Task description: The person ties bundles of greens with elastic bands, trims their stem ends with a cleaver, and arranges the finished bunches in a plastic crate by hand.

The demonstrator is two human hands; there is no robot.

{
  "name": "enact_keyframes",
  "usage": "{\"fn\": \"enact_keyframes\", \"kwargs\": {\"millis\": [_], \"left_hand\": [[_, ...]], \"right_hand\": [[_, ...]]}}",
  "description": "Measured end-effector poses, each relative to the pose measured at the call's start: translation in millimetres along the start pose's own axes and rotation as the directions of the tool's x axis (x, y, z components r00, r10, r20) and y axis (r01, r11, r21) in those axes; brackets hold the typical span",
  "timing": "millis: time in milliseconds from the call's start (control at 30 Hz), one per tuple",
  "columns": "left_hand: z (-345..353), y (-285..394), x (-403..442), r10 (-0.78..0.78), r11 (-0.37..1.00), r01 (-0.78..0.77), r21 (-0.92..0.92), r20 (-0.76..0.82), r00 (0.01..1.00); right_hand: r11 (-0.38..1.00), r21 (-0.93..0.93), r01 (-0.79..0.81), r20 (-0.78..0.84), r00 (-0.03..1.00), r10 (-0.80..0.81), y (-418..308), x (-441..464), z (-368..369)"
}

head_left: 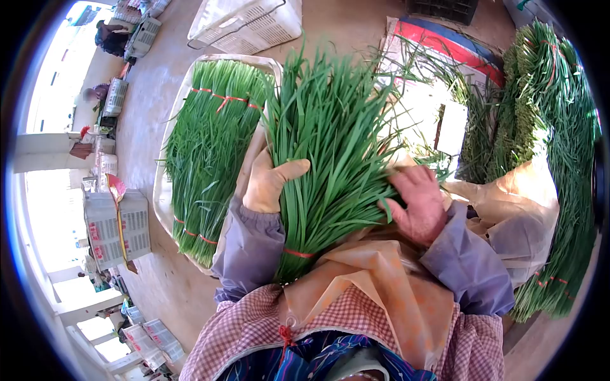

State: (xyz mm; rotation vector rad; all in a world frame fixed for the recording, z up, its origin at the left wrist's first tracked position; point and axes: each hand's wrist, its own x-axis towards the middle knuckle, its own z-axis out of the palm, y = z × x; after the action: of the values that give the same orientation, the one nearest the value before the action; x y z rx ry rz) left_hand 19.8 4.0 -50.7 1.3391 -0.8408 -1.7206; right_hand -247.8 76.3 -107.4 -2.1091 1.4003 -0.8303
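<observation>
A large bundle of green garlic chives (330,146) lies over my lap, tied near its lower end with a red band. My left hand (270,181), in a tan glove, grips its left side, the thumb across the leaves and the fingers hidden behind. Bare and slightly blurred, my right hand (416,200) rests against the bundle's right edge with its fingers apart. Left of the bundle, a pale crate (162,203) holds tied chives (213,152) with red bands. A translucent tan apron (375,279) covers my lap.
More banded chives (559,127) are stacked along the right. Loose trimmings (438,63) litter a red, white and blue sheet (438,38). A white crate (254,25) stands ahead on the floor. Grey crates (121,228) and two people (113,38) are at the far left.
</observation>
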Motion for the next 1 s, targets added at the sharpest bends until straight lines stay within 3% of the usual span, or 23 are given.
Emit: {"fn": "enact_keyframes", "kwargs": {"millis": [100, 133, 167, 233, 300, 333, 433, 633, 767, 900, 967, 1000], "left_hand": [[11, 5, -10, 0.058, 0.997, -0.059, 0.042, 0.031, 0.998], [16, 7, -12, 0.122, 0.986, -0.128, 0.105, 0.059, 0.991], [18, 9, -13, 0.127, 0.984, -0.135, 0.12, 0.072, 0.989], [19, 9, -14, 0.109, 0.99, -0.115, 0.076, 0.075, 0.991], [11, 0, -10, 0.085, 0.995, -0.081, -0.059, 0.054, 0.995], [2, -6, -6, 0.081, 0.988, -0.075, -0.135, 0.044, 0.996], [-16, -12, -3, 0.064, 0.969, -0.045, -0.242, 0.073, 0.995], [-24, -20, 7, 0.043, 0.967, -0.021, -0.255, 0.083, 0.996], [-21, -19, 1, 0.049, 0.949, -0.058, -0.31, -0.037, 0.998], [24, 15, -26, 0.081, 0.968, -0.114, -0.224, -0.148, 0.986], [27, 25, -28, 0.252, 0.959, -0.269, 0.087, 0.164, 0.954], [28, 34, -31, 0.299, 0.904, -0.372, 0.211, 0.309, 0.903]], "right_hand": [[0.987, -0.153, 0.051, -0.331, 0.938, -0.1, -18, 18, -26], [0.965, -0.193, 0.177, -0.383, 0.892, -0.24, -27, 24, -29], [0.921, -0.204, 0.332, -0.385, 0.838, -0.387, -32, 29, -22], [0.83, -0.177, 0.529, -0.22, 0.801, -0.557, -45, 43, -12], [0.934, -0.171, 0.314, -0.03, 0.946, -0.324, -39, 54, 16], [0.934, -0.242, 0.263, 0.003, 0.963, -0.27, -29, 49, 28], [0.996, -0.058, 0.066, 0.154, 0.986, -0.057, -25, 21, 33], [0.997, -0.068, 0.044, 0.136, 0.99, -0.034, -24, 9, 30], [0.995, -0.052, 0.087, 0.12, 0.989, -0.081, -20, 12, 28], [0.997, -0.003, 0.073, 0.193, 0.979, -0.071, -20, 33, 18], [0.998, 0.003, 0.067, 0.319, 0.946, -0.065, -15, 48, 11], [0.99, 0.103, 0.097, 0.293, 0.948, -0.124, -2, 42, 26]]}}
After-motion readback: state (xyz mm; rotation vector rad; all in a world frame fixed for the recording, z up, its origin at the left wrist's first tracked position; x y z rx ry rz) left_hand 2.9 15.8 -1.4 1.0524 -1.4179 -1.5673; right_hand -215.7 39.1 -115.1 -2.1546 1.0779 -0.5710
